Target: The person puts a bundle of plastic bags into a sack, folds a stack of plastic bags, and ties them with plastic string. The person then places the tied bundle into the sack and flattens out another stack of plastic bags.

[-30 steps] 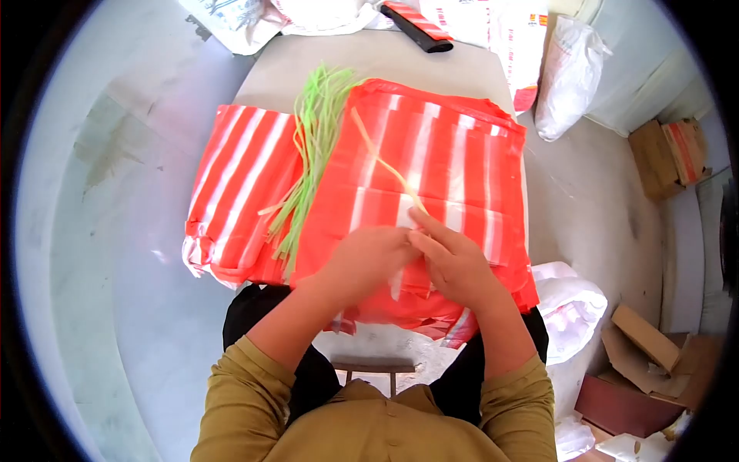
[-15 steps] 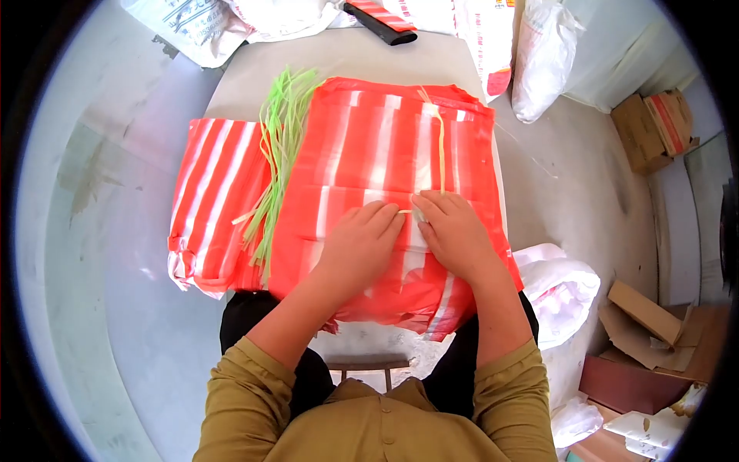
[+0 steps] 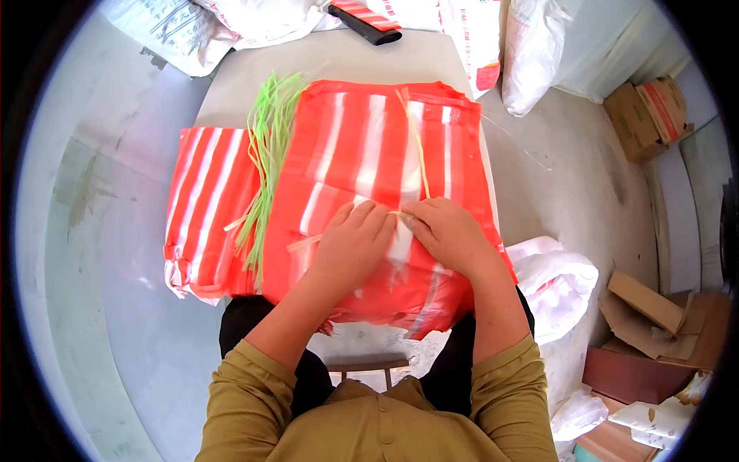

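A stack of red-and-white striped plastic bags (image 3: 369, 146) lies before me, its near part bunched and folded under my hands. My left hand (image 3: 356, 242) rests on the stack, fingers closed at a thin yellow-green plastic strand (image 3: 422, 158). Beside it, my right hand (image 3: 446, 235) pinches the same strand, and a short piece shows between the fingertips. From there the strand runs up over the stack to its far edge. My hands almost touch; the thumbs are partly hidden. To the left hangs a bundle of green plastic strands (image 3: 273, 138).
Another striped bag bundle (image 3: 204, 200) lies at the left. A black-and-red item (image 3: 366, 25) sits at the far end of the padded surface (image 3: 269, 58). White sacks (image 3: 165, 31) stand behind. On the right are a white plastic bag (image 3: 558, 285) and cardboard boxes (image 3: 647, 323).
My hands have come closer together, and less of the strand shows between them. The near folds of the stack have shifted under my left hand. The whole view has moved slightly.
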The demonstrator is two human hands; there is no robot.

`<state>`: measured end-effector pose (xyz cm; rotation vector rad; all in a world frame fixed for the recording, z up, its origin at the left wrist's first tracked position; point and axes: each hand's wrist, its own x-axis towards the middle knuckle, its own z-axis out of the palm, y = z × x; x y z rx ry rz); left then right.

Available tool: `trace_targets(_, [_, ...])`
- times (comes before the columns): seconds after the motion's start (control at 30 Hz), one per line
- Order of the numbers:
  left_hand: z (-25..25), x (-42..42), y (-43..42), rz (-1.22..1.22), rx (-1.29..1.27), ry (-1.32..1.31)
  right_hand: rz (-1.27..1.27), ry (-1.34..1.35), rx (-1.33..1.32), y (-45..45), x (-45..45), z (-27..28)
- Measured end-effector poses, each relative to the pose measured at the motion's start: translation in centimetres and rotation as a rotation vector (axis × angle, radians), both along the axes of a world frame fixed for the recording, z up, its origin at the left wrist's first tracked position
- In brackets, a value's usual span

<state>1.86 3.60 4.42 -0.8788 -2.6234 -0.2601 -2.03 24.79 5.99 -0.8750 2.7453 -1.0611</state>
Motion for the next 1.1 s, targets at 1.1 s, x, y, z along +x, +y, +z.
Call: trace_targets(1.1, [0.0, -1.2, -4.5, 0.502, 0.678, -0.858, -0.112, 0.070, 0.134, 2.8, 0.6, 0.2])
